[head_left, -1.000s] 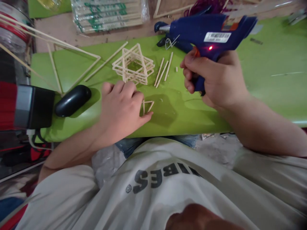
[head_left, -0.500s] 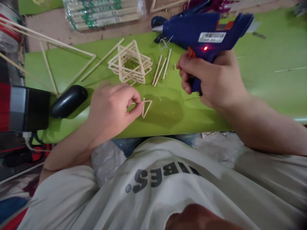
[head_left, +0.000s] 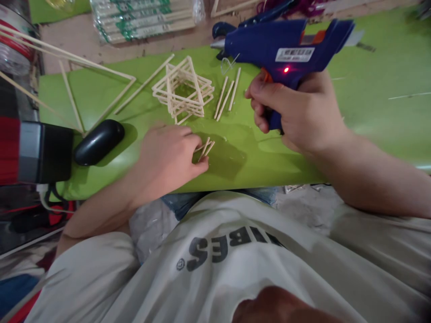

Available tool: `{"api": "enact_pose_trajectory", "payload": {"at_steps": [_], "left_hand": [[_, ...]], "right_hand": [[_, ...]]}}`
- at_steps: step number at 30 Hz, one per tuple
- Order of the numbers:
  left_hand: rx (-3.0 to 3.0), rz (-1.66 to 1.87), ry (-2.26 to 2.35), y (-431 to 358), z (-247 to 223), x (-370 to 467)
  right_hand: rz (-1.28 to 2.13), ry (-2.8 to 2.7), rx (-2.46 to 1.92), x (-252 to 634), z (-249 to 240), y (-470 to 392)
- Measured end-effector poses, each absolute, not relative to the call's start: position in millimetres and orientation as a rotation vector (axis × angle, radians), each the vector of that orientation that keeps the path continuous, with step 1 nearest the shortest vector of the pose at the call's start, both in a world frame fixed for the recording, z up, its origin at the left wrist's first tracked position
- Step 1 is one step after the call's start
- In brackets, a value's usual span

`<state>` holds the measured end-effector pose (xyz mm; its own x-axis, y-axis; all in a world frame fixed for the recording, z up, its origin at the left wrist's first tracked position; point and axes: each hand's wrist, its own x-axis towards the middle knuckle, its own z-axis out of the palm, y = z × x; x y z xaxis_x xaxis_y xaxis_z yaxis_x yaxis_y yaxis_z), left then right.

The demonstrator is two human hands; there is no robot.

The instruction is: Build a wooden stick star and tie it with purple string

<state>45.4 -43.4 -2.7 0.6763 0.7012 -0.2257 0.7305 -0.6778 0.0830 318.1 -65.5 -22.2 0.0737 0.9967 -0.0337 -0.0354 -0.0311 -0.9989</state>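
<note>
My right hand (head_left: 299, 103) is wrapped around the handle of a blue glue gun (head_left: 266, 42), a finger by its orange trigger. The gun's red light glows and its nozzle points left. Low over the green table, my left hand (head_left: 171, 154) has thumb and fingers around a small triangle of wooden sticks (head_left: 208, 147); part of it is hidden by the fingers. Just beyond lies a star-shaped lattice of stacked stick triangles (head_left: 183, 89). Several short loose sticks (head_left: 225, 102) lie to its right, below the gun's nozzle.
A black computer mouse (head_left: 99, 142) and a black box with a cable (head_left: 45, 152) stand at the left. Larger stick frames (head_left: 114, 96) lie behind them. Wrapped chopsticks (head_left: 144, 20) are at the back. Dark blue-handled pliers or scissors (head_left: 224, 29) lie behind the gun.
My left hand has shifted right, its fingers going from a pinch at one corner to around the small stick triangle. The glue gun has barely moved.
</note>
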Motion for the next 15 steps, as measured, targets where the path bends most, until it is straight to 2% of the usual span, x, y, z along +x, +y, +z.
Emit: {"api": "enact_pose_trajectory", "payload": {"at_steps": [8,15], "left_hand": [[2.819,-0.215,0.993,-43,-5,45],[2.89,-0.357,1.041,-45,0,56]], "right_hand": [[1.233,-1.133,-1.263,318,-22,-65],[1.179,-1.115,-1.249,317,-25,-65]]}}
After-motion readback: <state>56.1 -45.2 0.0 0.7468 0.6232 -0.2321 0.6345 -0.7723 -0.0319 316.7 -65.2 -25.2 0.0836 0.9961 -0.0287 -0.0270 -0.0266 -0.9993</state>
